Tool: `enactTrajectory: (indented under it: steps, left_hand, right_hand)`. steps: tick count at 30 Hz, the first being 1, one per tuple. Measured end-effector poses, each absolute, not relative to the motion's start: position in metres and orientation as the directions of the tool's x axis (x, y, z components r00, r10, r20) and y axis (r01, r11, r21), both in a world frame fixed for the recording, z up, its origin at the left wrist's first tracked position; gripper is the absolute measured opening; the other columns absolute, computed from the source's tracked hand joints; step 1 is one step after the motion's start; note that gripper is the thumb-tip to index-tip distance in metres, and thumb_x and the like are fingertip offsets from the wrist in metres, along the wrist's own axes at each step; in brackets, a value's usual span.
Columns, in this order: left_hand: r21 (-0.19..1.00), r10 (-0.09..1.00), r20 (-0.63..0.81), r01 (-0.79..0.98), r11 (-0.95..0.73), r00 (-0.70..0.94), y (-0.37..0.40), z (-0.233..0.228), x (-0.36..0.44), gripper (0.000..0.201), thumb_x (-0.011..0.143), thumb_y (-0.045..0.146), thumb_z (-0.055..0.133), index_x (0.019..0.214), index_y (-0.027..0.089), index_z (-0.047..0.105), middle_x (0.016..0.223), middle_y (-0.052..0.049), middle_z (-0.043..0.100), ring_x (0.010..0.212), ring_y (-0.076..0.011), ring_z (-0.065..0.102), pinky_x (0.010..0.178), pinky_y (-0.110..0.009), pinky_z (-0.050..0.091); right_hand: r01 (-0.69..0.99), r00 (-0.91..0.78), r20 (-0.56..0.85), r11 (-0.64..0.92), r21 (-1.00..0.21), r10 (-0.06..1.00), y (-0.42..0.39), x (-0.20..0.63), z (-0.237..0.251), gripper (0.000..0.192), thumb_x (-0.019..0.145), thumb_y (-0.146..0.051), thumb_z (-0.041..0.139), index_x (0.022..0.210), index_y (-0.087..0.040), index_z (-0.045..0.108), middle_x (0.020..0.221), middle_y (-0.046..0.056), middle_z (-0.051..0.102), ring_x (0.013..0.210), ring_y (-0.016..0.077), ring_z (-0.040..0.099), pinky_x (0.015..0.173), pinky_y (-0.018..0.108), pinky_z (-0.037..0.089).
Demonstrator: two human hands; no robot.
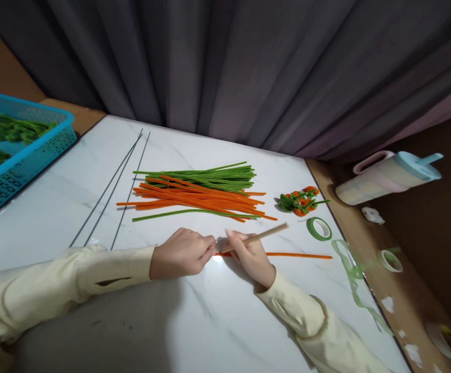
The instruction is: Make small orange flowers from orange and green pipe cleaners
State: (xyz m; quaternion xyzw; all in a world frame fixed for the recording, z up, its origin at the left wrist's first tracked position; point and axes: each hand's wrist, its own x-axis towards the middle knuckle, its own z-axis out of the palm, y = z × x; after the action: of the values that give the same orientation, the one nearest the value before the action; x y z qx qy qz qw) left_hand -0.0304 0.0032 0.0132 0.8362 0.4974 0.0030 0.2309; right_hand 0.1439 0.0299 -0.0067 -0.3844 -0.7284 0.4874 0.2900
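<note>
Both hands meet at the frame's centre: the left hand pinches one end of an orange pipe cleaner, and the right hand grasps a thin wooden stick against it. Light, fuzzy and bendable, it seems best held near the end. Above lies a pile of pipe cleaners on the marble tabletop.

An orange pipe cleaner lies flat on the white marbled counter, running left to right. It is thin, fuzzy and mostly straight; its right end lies free near the counter's right edge, and its left end disappears between the fingertips of both hands. A slim wooden stick, pale tan, sits tilted in the right hand, its far end pointing up and to the right, apparently touching the pipe cleaner's left end.
</note>
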Motion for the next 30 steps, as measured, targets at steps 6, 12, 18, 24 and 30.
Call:
enactTrajectory:
  steps: [6, 12, 18, 24, 30]
  left_hand:
    - [0.358, 0.833, -0.224, 0.838, -0.412, 0.505, 0.0026, 0.0136, -0.0302, 0.027, 0.093, 0.027, 0.031, 0.080, 0.018, 0.054, 0.065, -0.002, 0.063, 0.056, -0.0198, 0.058, 0.049, -0.028, 0.021]
    - [0.398, 0.824, -0.250, 0.829, -0.392, 0.509, 0.0030, 0.0156, -0.0314, 0.025, 0.091, 0.025, 0.035, 0.081, 0.019, 0.057, 0.069, -0.002, 0.066, 0.059, -0.0203, 0.060, 0.050, -0.028, 0.023]
    - [0.416, 0.830, -0.280, 0.840, -0.349, 0.483, 0.0063, 0.0146, -0.0308, 0.024, 0.090, 0.027, 0.038, 0.086, 0.019, 0.060, 0.073, -0.003, 0.068, 0.066, -0.0225, 0.062, 0.052, -0.028, 0.026]
    - [0.368, 0.821, -0.336, 0.866, -0.337, 0.462, 0.0065, 0.0171, -0.0296, 0.026, 0.091, 0.026, 0.035, 0.085, 0.017, 0.059, 0.077, -0.006, 0.068, 0.069, -0.0244, 0.063, 0.053, -0.029, 0.029]
    - [0.345, 0.809, -0.362, 0.873, -0.345, 0.463, 0.0061, 0.0217, -0.0285, 0.028, 0.091, 0.026, 0.032, 0.086, 0.016, 0.058, 0.077, -0.007, 0.068, 0.069, -0.0246, 0.063, 0.054, -0.030, 0.031]
  right_hand:
    - [0.241, -0.498, -0.016, 0.120, -0.963, 0.867, 0.0326, 0.1438, -0.0052, 0.058, 0.089, -0.056, 0.039, 0.049, -0.016, 0.051, 0.040, -0.004, 0.036, 0.041, 0.0083, 0.035, 0.044, 0.022, 0.032]
    - [0.214, -0.576, 0.014, 0.168, -0.962, 0.817, 0.0301, 0.1449, -0.0048, 0.057, 0.090, -0.053, 0.039, 0.051, -0.015, 0.056, 0.041, -0.004, 0.035, 0.040, 0.0074, 0.032, 0.043, 0.023, 0.030]
    - [0.173, -0.633, 0.049, 0.203, -0.964, 0.773, 0.0287, 0.1469, -0.0044, 0.055, 0.091, -0.047, 0.040, 0.048, -0.015, 0.049, 0.044, -0.003, 0.038, 0.042, 0.0068, 0.031, 0.043, 0.022, 0.030]
    - [0.156, -0.619, 0.081, 0.224, -0.962, 0.781, 0.0287, 0.1459, -0.0041, 0.053, 0.092, -0.042, 0.041, 0.048, -0.015, 0.050, 0.044, -0.004, 0.037, 0.042, 0.0063, 0.031, 0.043, 0.021, 0.031]
    - [0.165, -0.583, 0.114, 0.255, -0.953, 0.805, 0.0293, 0.1438, -0.0042, 0.051, 0.093, -0.040, 0.041, 0.050, -0.014, 0.052, 0.045, -0.003, 0.038, 0.042, 0.0062, 0.033, 0.045, 0.020, 0.033]
